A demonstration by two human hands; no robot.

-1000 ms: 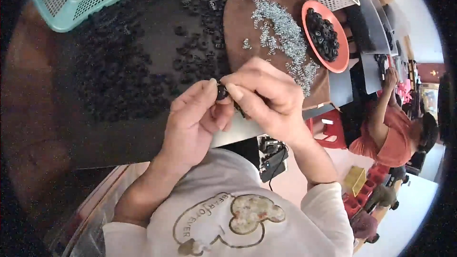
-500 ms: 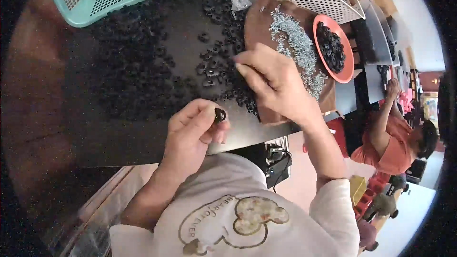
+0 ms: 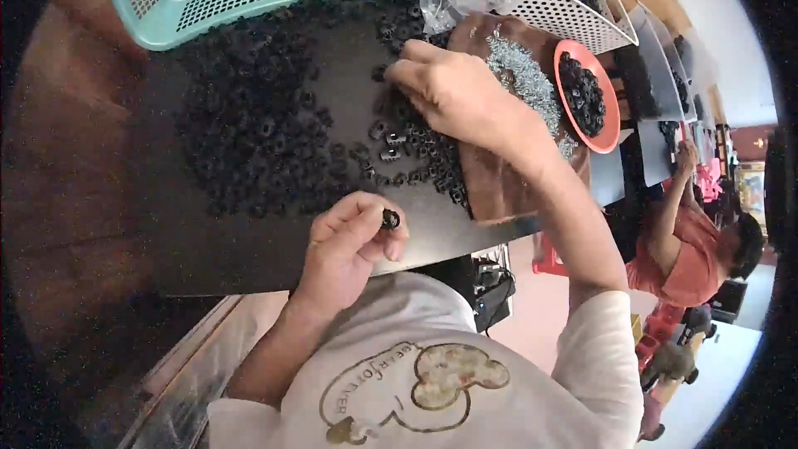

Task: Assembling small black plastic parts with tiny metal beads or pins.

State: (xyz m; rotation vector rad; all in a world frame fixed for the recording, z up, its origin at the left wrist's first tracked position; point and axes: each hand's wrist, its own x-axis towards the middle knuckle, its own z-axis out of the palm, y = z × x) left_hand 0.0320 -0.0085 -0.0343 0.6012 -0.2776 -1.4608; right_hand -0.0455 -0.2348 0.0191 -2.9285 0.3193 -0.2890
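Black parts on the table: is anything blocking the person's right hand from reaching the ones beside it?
Nothing visible does. The right hand is right at the loose black parts, with nothing standing between. The metal springs lie to its right, on the brown mat. The hand hides the spot directly beneath it.

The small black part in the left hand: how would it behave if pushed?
The small black part is probably light, being far smaller than the left hand pinching it. It looks stiff: no bend shows under that pinch. Its rounded outline suggests it might roll on edge.
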